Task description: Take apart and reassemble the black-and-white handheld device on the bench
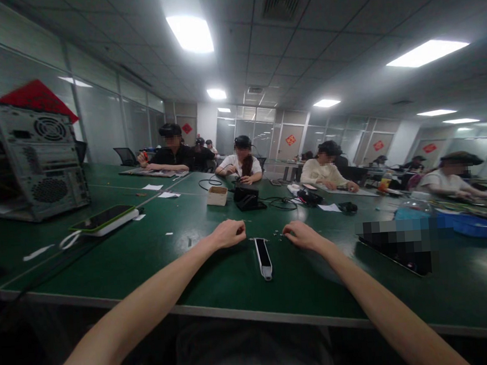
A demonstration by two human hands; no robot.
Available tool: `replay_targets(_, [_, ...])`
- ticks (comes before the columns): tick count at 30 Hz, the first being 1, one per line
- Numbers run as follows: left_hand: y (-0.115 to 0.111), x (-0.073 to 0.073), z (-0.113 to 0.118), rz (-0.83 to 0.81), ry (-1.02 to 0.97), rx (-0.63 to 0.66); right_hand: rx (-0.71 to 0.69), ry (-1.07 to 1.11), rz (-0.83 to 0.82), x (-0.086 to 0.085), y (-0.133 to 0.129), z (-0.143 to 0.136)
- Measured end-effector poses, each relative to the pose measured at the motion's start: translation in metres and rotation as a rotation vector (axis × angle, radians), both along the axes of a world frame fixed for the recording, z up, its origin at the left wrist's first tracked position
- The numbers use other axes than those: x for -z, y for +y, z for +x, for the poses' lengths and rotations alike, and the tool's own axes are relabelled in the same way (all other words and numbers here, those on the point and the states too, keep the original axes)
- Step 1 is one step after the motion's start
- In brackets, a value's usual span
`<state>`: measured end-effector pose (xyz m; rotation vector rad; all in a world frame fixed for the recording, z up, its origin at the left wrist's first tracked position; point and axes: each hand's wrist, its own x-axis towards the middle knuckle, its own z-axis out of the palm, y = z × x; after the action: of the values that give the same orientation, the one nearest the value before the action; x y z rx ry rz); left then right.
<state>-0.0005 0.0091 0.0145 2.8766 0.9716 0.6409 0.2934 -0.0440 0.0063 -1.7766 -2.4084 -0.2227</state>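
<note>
A slim, pale-edged device with a long black face [264,253] lies on the green table in front of me, its narrow end toward me. My left hand [229,233] is closed just beyond and left of it, fingers curled in; whatever they hold is hidden. Across from it, my right hand [302,235] rests low over the table, fingers bent and slightly apart. Its fingertips are beside several tiny shiny parts [277,234], too small to name. A thin piece lies across the device's far end, close to the left hand.
A small open box [217,196] and a black stand-like object [248,198] with cables are straight ahead. A computer case [44,157] and a green-edged phone [104,219] on a white block stand left. Rightward are a blue tray [475,226] and a dark, pixelated object [398,252]. Co-workers sit opposite.
</note>
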Motion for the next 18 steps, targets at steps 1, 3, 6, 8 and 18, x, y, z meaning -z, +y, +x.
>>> replay_targets(1, [-0.0012,-0.0009,-0.0001,-0.001,0.003,0.002,0.0,-0.001,-0.001,0.0006,0.0003,-0.0006])
replay_targets(3, [-0.0036,-0.0028,-0.0004,-0.005,0.009,0.011,-0.001,-0.003,-0.001,0.0014,0.0005,-0.0016])
replay_targets(6, [-0.0055,-0.0042,-0.0005,-0.01,0.017,0.013,-0.005,-0.01,-0.001,0.002,0.0009,-0.0014])
replay_targets(8, [-0.0053,-0.0037,-0.0003,0.001,0.014,0.01,-0.001,-0.01,0.001,0.0028,0.0021,-0.0001])
replay_targets(18, [-0.0037,-0.0015,-0.0011,0.015,0.012,0.015,-0.007,0.031,0.019,0.001,0.0009,0.0023])
